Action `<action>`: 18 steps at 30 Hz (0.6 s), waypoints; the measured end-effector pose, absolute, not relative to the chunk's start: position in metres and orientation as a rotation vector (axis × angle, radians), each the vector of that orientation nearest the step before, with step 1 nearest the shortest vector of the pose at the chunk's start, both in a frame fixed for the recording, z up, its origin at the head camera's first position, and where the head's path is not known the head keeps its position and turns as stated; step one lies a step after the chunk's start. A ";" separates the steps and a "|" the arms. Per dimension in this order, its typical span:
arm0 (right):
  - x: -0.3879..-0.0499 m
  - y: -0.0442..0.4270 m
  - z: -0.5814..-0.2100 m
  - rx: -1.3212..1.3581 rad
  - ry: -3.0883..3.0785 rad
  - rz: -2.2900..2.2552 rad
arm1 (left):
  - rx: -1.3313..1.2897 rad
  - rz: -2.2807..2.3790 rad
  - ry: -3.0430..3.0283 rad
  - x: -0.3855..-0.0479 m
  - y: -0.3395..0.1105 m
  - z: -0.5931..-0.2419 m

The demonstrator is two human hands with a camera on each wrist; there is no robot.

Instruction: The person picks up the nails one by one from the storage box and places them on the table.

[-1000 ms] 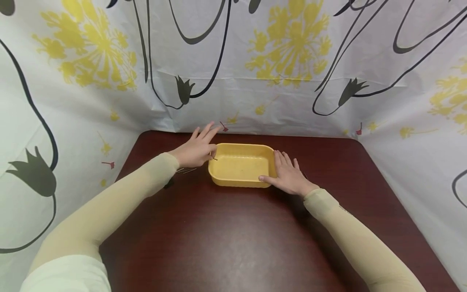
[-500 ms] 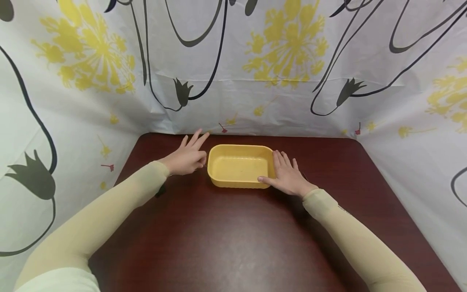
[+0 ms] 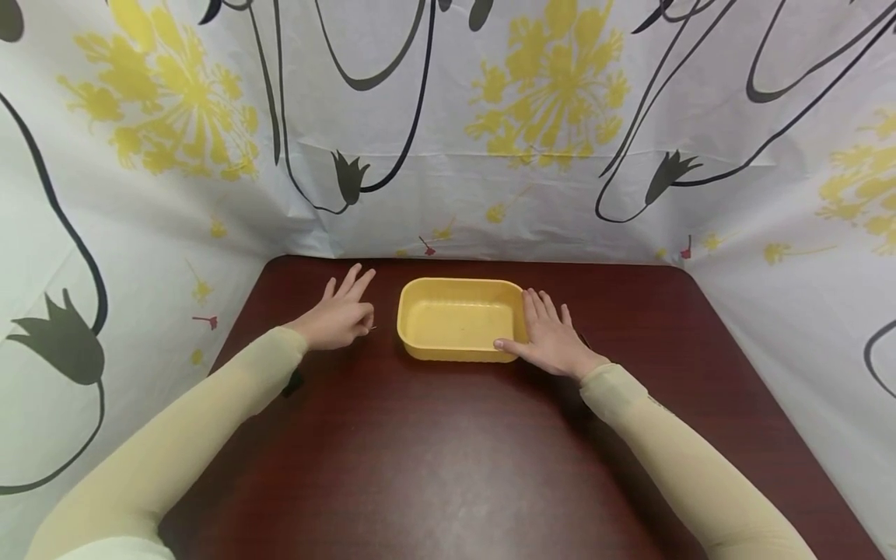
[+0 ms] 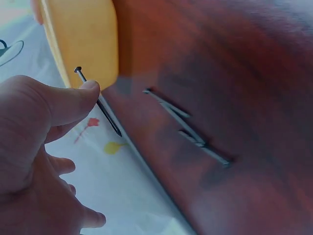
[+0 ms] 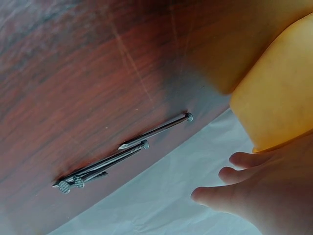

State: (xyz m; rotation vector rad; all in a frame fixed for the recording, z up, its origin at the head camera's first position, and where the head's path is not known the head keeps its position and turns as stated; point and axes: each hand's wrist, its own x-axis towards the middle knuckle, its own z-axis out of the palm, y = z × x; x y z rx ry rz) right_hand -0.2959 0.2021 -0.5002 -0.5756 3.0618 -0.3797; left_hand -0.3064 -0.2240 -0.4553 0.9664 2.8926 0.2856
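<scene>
My left hand is left of the yellow plastic tray, apart from it. Thumb and index finger pinch a dark metal nail, its head up and its point angled down in the left wrist view; the other fingers stretch out. A few loose nails lie on the table near this hand, hidden in the head view. My right hand rests on the tray's right end, fingers straight along the wall and thumb over the front rim. Beside it, in the right wrist view, more nails lie close together.
The dark red-brown table has rounded back corners. A white curtain with yellow and grey flower prints hangs round its back and sides.
My left hand has drawn back from the tray's left rim, moving left and slightly toward me, with a nail between its fingertips. The right hand keeps its place on the tray.
</scene>
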 end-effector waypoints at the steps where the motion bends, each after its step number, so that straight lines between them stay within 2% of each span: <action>1: -0.296 0.202 -0.500 -0.578 3.062 -0.378 | 0.949 0.300 2.887 -0.305 -0.226 -0.458; 11: -0.297 0.203 -0.501 -0.582 3.064 -0.377 | 0.879 0.319 2.840 -0.296 -0.235 -0.489; 18: -0.297 0.201 -0.500 -0.581 3.070 -0.395 | 0.824 0.317 2.851 -0.294 -0.238 -0.499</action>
